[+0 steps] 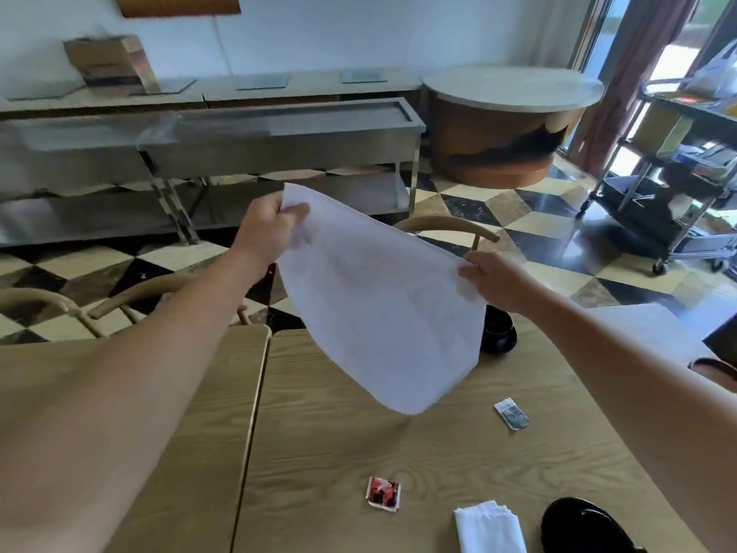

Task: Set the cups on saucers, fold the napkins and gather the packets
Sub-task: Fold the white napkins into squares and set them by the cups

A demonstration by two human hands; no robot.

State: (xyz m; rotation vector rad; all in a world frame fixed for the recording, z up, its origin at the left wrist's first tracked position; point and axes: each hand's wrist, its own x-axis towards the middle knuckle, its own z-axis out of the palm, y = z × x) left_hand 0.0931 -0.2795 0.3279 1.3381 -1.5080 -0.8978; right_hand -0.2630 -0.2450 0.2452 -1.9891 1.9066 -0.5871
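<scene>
Both hands up over the worktop [438, 453], each pinching a top corner of the white napkin [375, 305]: left hand [267, 229], right hand [498, 281]. Napkin hangs spread, clear of the wood. Red packet [383, 493], grey packet [511, 413], folded napkin [488, 528] lie below.

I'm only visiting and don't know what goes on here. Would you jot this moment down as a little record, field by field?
Left hand: left hand pinches one upper corner of the open white cloth napkin
Right hand: right hand pinches the other upper corner
Napkin: held up above the light wooden table, hanging unfolded
Folded: folded white napkin lies at the near edge
Packets: red square packet and grey rectangular packet lie apart on the table
Crockery: black cup on a saucer, partly hidden behind the napkin
</scene>
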